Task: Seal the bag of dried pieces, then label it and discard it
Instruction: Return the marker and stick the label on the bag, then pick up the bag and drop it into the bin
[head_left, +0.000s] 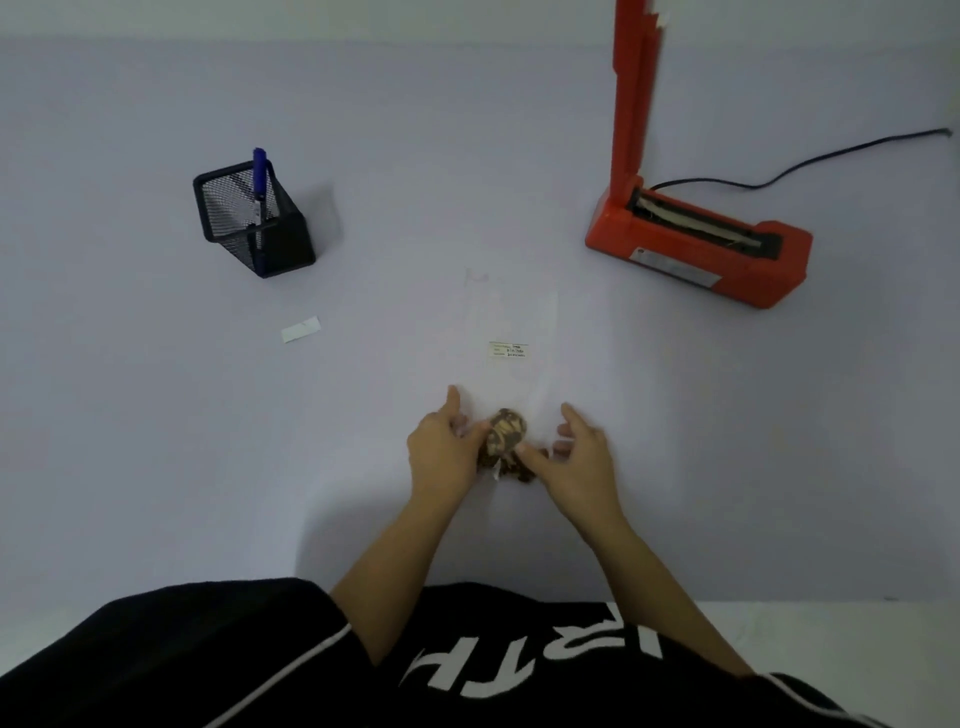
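Bag: clear plastic bag (524, 322) lies flat on the pale grey surface (156, 441) straight in front of me, its long side running away from me.
Contents: dried brown pieces (508, 434), mottled, bunched in a clump at the near end of the bag, between my hands.
Label: small white printed label (509, 351) on the bag about midway up; the text is too small to read.
Left hand: my left hand (441, 452) grips the near left corner of the bag, fingers curled against the clump, thumb pointing away.
Right hand: my right hand (576, 457) holds the near right side, thumb pressed on the pieces, fingers curled at the bag's edge.
Sealer: red-orange heat sealer (696, 244) far right, well apart from the bag, arm raised upright; a black cable (831, 156) trails off right.
Strip: short white paper strip (301, 329) left of the bag.
Holder: black mesh pen holder (254, 218) far left, with a blue pen (260, 171) standing in it.
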